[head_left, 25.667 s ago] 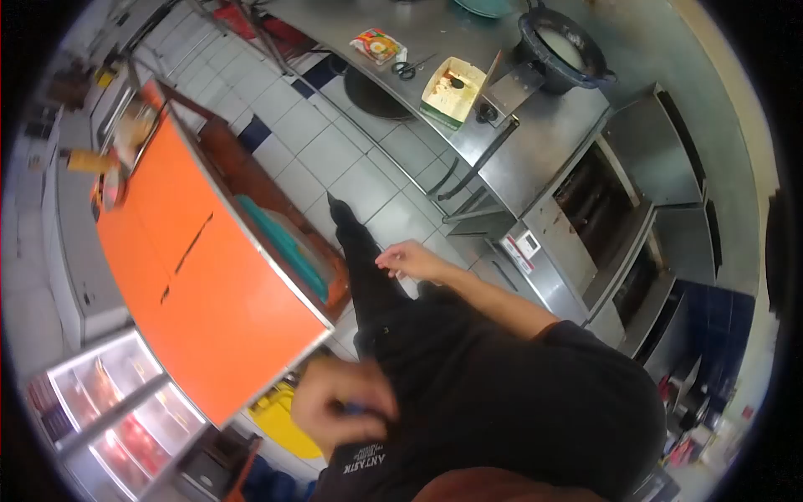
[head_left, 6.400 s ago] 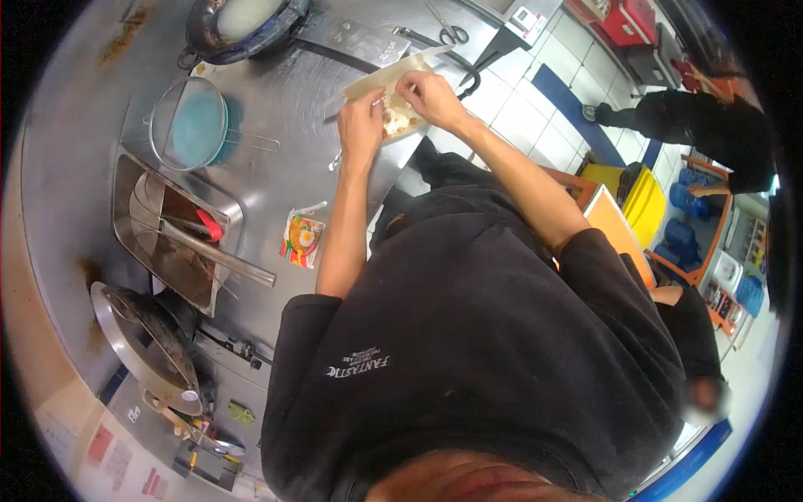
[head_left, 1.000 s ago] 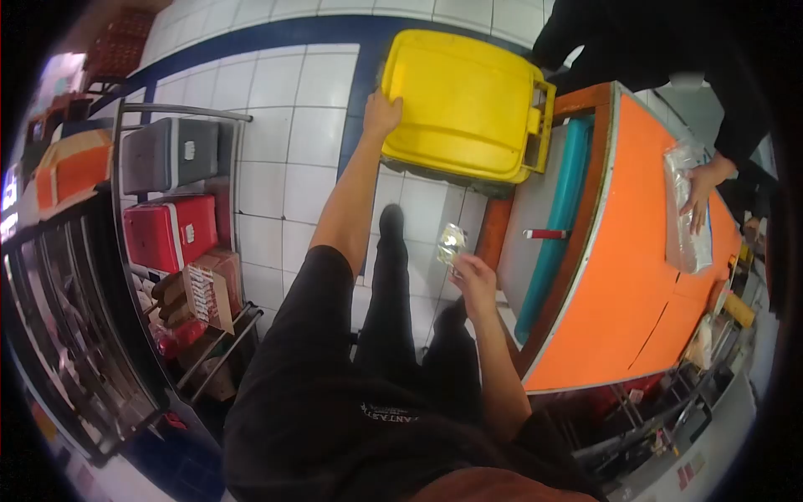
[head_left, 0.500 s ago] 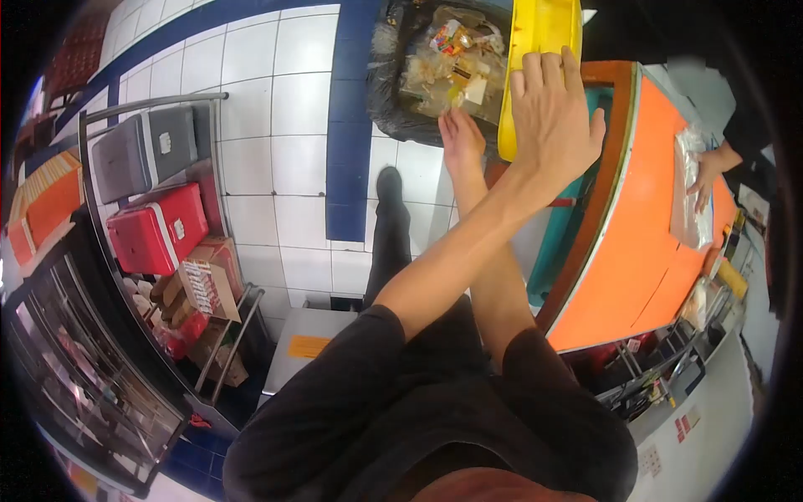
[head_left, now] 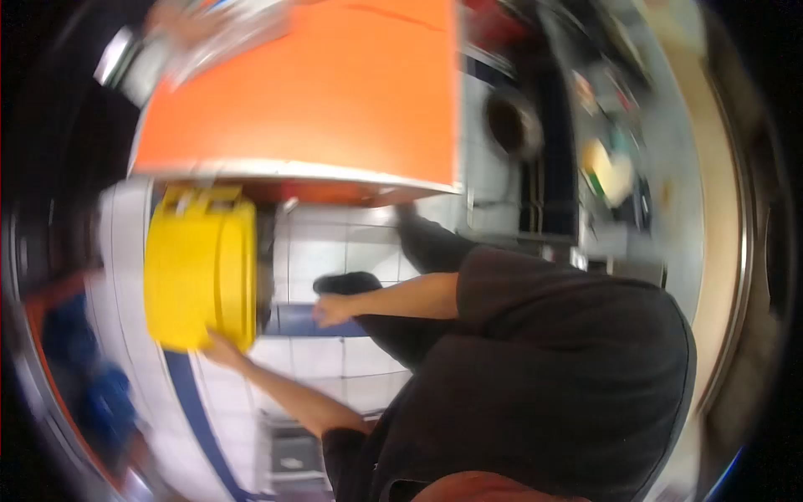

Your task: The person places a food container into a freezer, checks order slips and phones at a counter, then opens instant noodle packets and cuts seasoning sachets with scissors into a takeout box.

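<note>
A yellow bin lid point(head_left: 201, 268) lies over the bin, whose dark edge point(head_left: 264, 276) shows along its right side; the rubbish inside is hidden. At the lid's lower edge, my left hand point(head_left: 224, 348) grips the rim with its fingers on the yellow surface. My right hand point(head_left: 335, 310) hangs apart from the lid, over the floor near my shoe point(head_left: 347, 284). Its fingers look curled in, with nothing visible in them, though motion blurs the view.
An orange-topped counter point(head_left: 309, 92) stands just beyond the bin. Another person's hand point(head_left: 184, 25) is by clear plastic point(head_left: 226, 38) on its far corner. A round dark pot-like thing point(head_left: 510, 124) stands right of the counter. White floor tiles point(head_left: 318, 360) have blue bands.
The view has swung round. The yellow lid, earlier held tilted up beside the open bin, now covers it. My right hand has moved away from the rubbish, and my arms are no longer crossed.
</note>
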Demonstrator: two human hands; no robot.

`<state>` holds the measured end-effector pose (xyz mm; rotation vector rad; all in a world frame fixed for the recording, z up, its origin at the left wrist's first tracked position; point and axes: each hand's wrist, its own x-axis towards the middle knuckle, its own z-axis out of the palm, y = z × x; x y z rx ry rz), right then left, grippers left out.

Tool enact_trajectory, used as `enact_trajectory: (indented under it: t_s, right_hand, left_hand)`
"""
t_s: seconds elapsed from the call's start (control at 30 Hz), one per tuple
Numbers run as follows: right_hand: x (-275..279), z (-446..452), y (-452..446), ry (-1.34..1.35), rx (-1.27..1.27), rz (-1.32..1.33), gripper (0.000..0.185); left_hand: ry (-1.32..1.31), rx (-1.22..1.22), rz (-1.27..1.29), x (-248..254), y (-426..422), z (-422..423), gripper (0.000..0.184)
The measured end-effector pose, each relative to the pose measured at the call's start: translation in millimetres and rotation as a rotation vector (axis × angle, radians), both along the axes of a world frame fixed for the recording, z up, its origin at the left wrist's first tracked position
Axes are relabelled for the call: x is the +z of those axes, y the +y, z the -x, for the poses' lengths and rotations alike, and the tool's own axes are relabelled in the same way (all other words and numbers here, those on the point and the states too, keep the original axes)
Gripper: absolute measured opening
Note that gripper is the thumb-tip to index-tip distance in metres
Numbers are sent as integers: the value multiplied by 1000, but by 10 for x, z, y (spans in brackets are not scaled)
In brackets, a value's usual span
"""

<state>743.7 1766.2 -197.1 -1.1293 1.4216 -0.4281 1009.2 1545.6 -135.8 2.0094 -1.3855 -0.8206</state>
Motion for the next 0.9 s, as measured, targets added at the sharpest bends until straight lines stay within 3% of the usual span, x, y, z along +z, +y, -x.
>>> enact_trajectory:
  t_s: [0.03,0.07,0.1,0.13,0.2,0.23,0.27,0.3,0.33,0.37,0.4,0.43,0.5,0.53,0.57,0.6,0.63,0.67,0.7,0.77,0.83,0.9]
  right_hand:
    - [1190,612,49,-77,-8,-271,27]
    - [1248,847,317,-219,-183,-155,28]
    - [1372,1217,481,-336,-150,-79,27]
    - [2072,1606,640,-367,-291,-203,39]
    - [2032,2131,1073,-758,-561,-307,57]
    - [2294,2390,1176,-787,-608,-261,57]
    - [2779,2757,1266,-995,-768,-307,60]
    - [3146,3117,1420,-1210,-914,-348,63]
    - [3297,3344,1591,-1326,-963,-178,68]
    - [3207,3605,1788,-1354,-992,-128,68]
    - [3006,3884,1982,-1340,-1096,37,68]
    - [2901,4091,2094,-1332,-1188,194,67]
    - [3524,4845,2815,-989,-1232,184,63]
    - [3347,5099,3162,-722,-1321,225,56]
    - [3157,5207,3391,-459,-1403,254,51]
    - [3098,5287,3565,-472,-1392,265,51]
    - [3064,5370,3723,-348,-1582,304,44]
    - [3060,5470,3862,-212,-1772,342,38]
    - [3077,5578,3974,-219,-1772,352,38]
    - [3098,5798,4109,-419,-1905,305,30]
    - [3051,5999,4109,-457,-1904,354,30]
    - [3198,6416,4046,-409,-1895,380,30]
  left_hand:
    - [-7,-53,145,-101,209,13,88]
    - [-103,-202,208,-60,345,37,88]
    - [-189,-302,327,456,539,487,85]
    - [-228,-295,356,627,734,841,74]
    - [4,-658,394,1760,1374,2347,54]
    - [285,-739,240,2118,1795,3100,53]
    - [361,-986,278,2597,2210,3824,56]
    - [304,-1185,178,2875,2598,4388,61]
    - [276,-1363,202,2840,2804,4812,62]
    - [263,-1540,225,2804,3011,5230,63]
    - [186,-1666,422,2782,3152,5712,64]
    - [168,-1710,434,2740,3240,6087,64]
    - [154,-1831,203,2630,3327,6807,71]
    - [141,-1823,234,2534,3375,7186,71]
    - [190,-1910,96,2460,3359,7447,77]
    - [240,-1991,-51,2421,3372,7721,83]
    - [228,-1986,-41,2430,3376,8062,83]
    - [117,-2181,19,2443,3367,8460,88]
    - [-8,-2375,82,2460,3397,8867,94]
    - [-21,-2448,98,2640,3625,9781,97]
    - [124,-2539,422,2502,3864,10856,101]
    - [73,-2554,659,2564,4218,11971,108]
